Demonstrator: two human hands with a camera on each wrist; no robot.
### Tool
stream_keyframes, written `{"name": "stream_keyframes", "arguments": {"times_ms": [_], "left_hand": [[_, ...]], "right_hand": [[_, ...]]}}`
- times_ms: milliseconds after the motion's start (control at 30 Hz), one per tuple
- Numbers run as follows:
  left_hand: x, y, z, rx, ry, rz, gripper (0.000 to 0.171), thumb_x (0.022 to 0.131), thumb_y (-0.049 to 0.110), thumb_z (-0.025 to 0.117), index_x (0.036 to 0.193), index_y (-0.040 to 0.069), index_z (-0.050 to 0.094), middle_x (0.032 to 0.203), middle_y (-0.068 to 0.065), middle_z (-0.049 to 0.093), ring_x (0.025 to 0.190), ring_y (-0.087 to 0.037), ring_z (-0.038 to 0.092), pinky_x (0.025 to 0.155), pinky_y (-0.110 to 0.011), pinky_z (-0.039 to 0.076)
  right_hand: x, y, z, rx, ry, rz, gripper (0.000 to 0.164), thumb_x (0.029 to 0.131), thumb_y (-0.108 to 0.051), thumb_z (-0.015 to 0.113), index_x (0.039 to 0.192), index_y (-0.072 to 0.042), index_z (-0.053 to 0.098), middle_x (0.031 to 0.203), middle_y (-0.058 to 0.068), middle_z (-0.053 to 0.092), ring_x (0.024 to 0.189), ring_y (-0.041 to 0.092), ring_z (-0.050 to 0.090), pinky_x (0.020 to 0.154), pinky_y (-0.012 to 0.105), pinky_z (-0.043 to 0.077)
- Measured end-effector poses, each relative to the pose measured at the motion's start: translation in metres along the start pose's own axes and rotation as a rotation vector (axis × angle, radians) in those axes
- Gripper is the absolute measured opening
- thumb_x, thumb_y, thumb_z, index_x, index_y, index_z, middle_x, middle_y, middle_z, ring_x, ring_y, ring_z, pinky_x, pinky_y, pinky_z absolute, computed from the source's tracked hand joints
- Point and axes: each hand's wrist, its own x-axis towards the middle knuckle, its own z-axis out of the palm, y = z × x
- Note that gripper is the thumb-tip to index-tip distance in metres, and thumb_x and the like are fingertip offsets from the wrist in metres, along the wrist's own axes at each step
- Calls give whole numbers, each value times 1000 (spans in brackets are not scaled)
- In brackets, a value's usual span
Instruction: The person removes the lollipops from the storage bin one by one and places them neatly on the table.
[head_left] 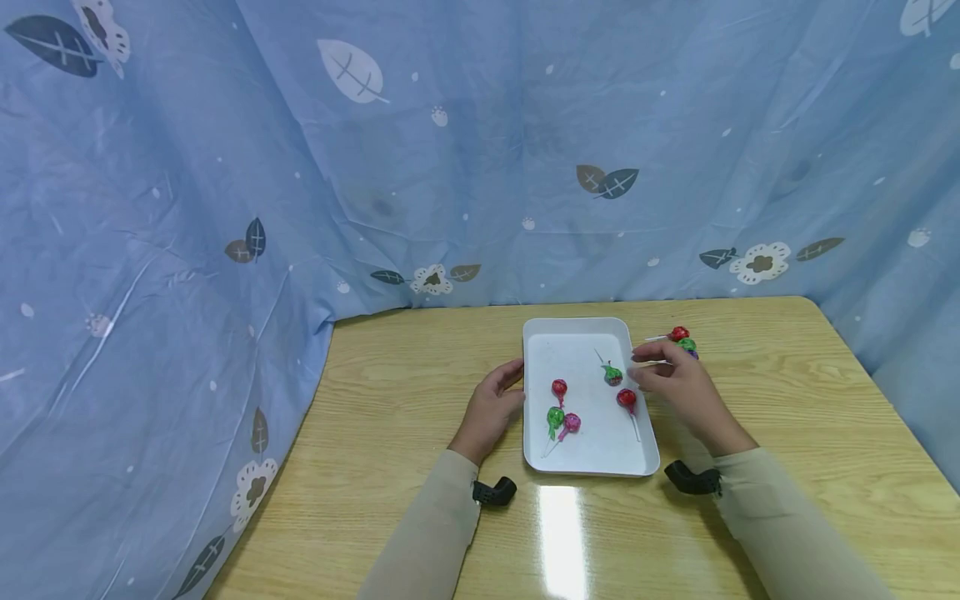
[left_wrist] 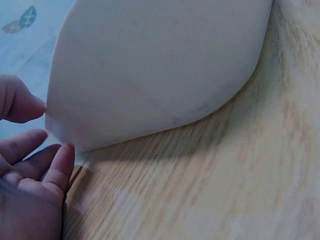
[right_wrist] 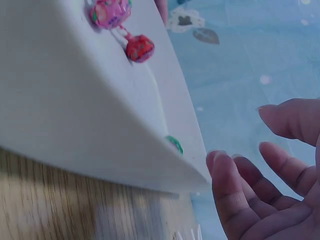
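A white tray [head_left: 585,458] holds several wrapped lollipops. At its left are a red lollipop [head_left: 559,388], a green lollipop [head_left: 555,418] and a pink lollipop [head_left: 572,423]. Toward its right wall lie another green lollipop [head_left: 613,376] and another red lollipop [head_left: 627,400]. My left hand [head_left: 491,410] touches the tray's left wall with its fingertips, the thumb near the rim. Just off the right rim hovers my right hand [head_left: 684,387], its fingers loosely bent and nothing between thumb and fingers in the right wrist view.
Outside the tray, beyond my right hand, is a small group of lollipops, with a red lollipop [head_left: 679,333] and a green lollipop [head_left: 687,343] on top; the hand partly covers it. The wooden table [head_left: 405,392] meets a blue patterned curtain [head_left: 480,167] behind and at the sides.
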Motion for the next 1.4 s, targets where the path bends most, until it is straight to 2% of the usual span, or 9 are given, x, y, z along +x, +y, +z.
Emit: {"name": "stream_keyframes", "arguments": {"times_ms": [167, 267, 433, 533, 633, 767, 900, 1167, 1400], "left_hand": [[-1, 1, 0, 8, -2, -8, 57, 102, 7, 65, 158, 12, 56, 156, -4, 58, 138, -21, 58, 114, -38, 50], [-1, 1, 0, 2, -8, -3, 56, 103, 7, 65, 158, 11, 56, 157, -5, 58, 138, -23, 58, 114, -38, 50], [0, 0, 0, -20, -3, -1, 57, 102, 6, 65, 158, 10, 56, 156, -6, 58, 141, -23, 56, 114, -38, 49], [0, 1, 0, -32, 3, -2, 58, 100, 5, 65, 158, 8, 56, 154, -7, 59, 141, -23, 56, 113, -38, 50], [0, 1, 0, -32, 3, 1, 59, 99, 5, 65, 158, 8, 56, 154, -7, 60, 141, -23, 57, 113, -39, 50], [0, 1, -1, -25, -1, 4, 59, 99, 5, 65, 158, 8, 56, 154, -6, 60, 141, -22, 56, 114, -39, 50], [0, 0, -1, -20, -2, 7, 59, 100, 5, 64, 158, 8, 56, 154, -6, 60, 141, -21, 56, 114, -38, 50], [0, -1, -1, -23, -9, 7, 60, 99, 4, 64, 158, 7, 55, 155, -7, 59, 142, -21, 56, 114, -38, 49], [1, -2, -1, -31, -4, 11, 59, 100, 4, 64, 158, 7, 55, 155, -7, 60, 141, -22, 57, 114, -38, 50]], "right_hand": [[1, -6, 8, 12, -65, 19, 51, 106, -18, 73, 146, 8, 54, 143, 26, 56, 117, 37, 62, 87, 22, 58], [3, -9, 12, 4, -98, 33, 54, 106, -18, 75, 148, 7, 53, 145, 26, 55, 123, 41, 62, 91, 27, 58], [6, -14, 18, 1, -145, 56, 60, 105, -22, 76, 150, 6, 49, 149, 27, 53, 135, 46, 57, 103, 48, 59], [7, -16, 22, -10, -156, 56, 61, 105, -23, 76, 150, 6, 48, 152, 27, 51, 141, 48, 51, 109, 60, 52], [9, -19, 26, -50, -146, 57, 60, 104, -22, 77, 150, 5, 49, 153, 27, 50, 145, 50, 46, 113, 66, 46], [10, -21, 30, -119, -133, 66, 60, 104, -22, 77, 150, 5, 50, 155, 28, 49, 147, 52, 43, 114, 70, 42], [12, -23, 33, -182, -143, 58, 60, 103, -23, 78, 149, 5, 51, 154, 29, 50, 146, 53, 44, 113, 70, 44], [18, -22, 34, -241, -205, 18, 51, 103, -18, 77, 144, 6, 56, 145, 29, 57, 138, 50, 53, 109, 67, 49], [23, -19, 40, -284, -208, 7, 48, 101, -14, 79, 140, 7, 60, 141, 29, 58, 134, 51, 54, 109, 68, 48]]}}
